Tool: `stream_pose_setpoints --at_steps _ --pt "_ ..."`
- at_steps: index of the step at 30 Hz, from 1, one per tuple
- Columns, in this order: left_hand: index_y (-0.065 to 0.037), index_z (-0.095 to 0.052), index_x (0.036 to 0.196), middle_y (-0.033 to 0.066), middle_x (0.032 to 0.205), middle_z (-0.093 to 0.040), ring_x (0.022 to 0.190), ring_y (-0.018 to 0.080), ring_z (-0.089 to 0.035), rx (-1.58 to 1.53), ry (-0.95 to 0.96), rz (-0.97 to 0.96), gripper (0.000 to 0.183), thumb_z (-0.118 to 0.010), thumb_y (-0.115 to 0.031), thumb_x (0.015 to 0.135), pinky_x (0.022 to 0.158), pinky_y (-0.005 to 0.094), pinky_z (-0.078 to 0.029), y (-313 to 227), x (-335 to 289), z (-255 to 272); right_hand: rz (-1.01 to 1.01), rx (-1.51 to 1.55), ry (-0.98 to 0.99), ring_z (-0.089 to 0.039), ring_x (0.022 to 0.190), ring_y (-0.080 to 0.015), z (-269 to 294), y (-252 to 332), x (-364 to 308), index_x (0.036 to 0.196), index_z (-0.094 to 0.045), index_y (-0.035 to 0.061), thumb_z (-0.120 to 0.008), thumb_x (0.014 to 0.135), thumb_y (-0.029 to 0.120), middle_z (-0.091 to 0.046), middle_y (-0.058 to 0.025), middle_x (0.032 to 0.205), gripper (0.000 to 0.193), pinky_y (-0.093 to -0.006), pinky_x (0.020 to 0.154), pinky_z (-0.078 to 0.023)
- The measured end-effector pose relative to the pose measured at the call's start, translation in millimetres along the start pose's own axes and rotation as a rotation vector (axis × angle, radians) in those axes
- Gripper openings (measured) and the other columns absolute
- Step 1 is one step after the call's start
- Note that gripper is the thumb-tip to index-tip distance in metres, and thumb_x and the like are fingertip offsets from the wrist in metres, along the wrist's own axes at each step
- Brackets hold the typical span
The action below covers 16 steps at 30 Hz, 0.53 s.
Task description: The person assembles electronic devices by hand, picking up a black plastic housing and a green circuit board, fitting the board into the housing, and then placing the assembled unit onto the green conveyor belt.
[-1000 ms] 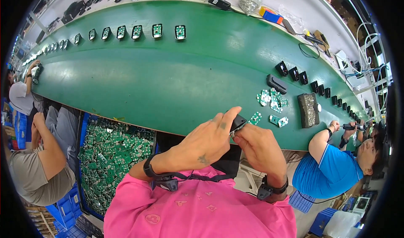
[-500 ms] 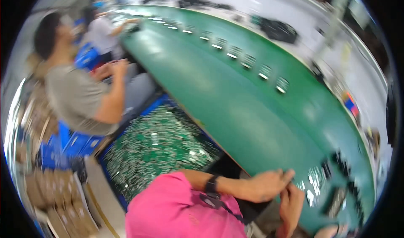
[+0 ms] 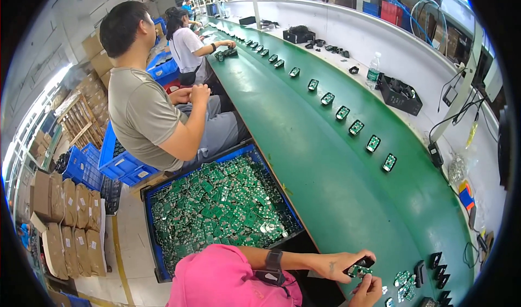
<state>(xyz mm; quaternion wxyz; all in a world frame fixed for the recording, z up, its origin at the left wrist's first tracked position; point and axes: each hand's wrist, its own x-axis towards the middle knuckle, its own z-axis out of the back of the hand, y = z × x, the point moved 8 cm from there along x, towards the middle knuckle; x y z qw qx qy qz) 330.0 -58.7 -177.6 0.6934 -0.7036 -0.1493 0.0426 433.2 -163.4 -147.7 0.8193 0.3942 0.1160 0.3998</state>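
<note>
My left hand (image 3: 337,264), at the end of a pink sleeve and a dark wristband, grips a small black plastic housing (image 3: 366,262) above the near edge of the green bench. My right hand (image 3: 368,292) is closed just below it, fingertips pinching a green circuit board (image 3: 358,271) that lies against the housing. Whether the board sits inside the housing I cannot tell. To the right of my hands lies a loose pile of green circuit boards (image 3: 404,286). Several black housings (image 3: 436,260) stand beside that pile.
A blue-rimmed bin (image 3: 157,252) full of circuit boards stands left of the bench (image 3: 325,182). Housings with boards (image 3: 356,127) line the bench lengthwise. Two people (image 3: 144,106) sit farther along. A bottle (image 3: 373,71) and black bin (image 3: 400,95) stand on the ledge.
The view has steadied and shifted, so the bench and ledge sit lower in the picture. The housing and board in my hands now show clearly; blur hid them before.
</note>
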Motion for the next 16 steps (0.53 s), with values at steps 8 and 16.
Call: stream_pose_setpoints --at_steps 8,16 --pt "-0.01 -0.033 0.144 0.0123 0.107 -0.059 0.093 0.0218 -0.06 -0.043 0.009 0.059 0.066 -0.058 0.001 0.085 0.081 0.0348 -0.048 1.8 8.2 -9.3 -0.331 0.655 0.083 -0.049 0.055 -0.0076 -25.6 -17.2 -6.1 0.082 -0.06 0.001 -0.062 0.099 0.02 -0.058 -0.0016 0.067 0.025 -0.0223 0.047 -0.036" --pt "-0.011 -0.039 0.144 0.0161 0.123 -0.06 0.11 0.0297 -0.062 0.145 -0.047 -0.105 0.061 -0.06 -0.005 0.087 0.092 0.0398 -0.048 6.3 16.6 -5.9 -0.031 0.273 0.171 -0.047 0.058 -0.0155 -4.8 -13.9 -4.0 0.081 -0.058 0.0067 -0.057 0.101 0.023 -0.052 -0.0033 0.065 0.026 -0.0301 0.053 -0.039"
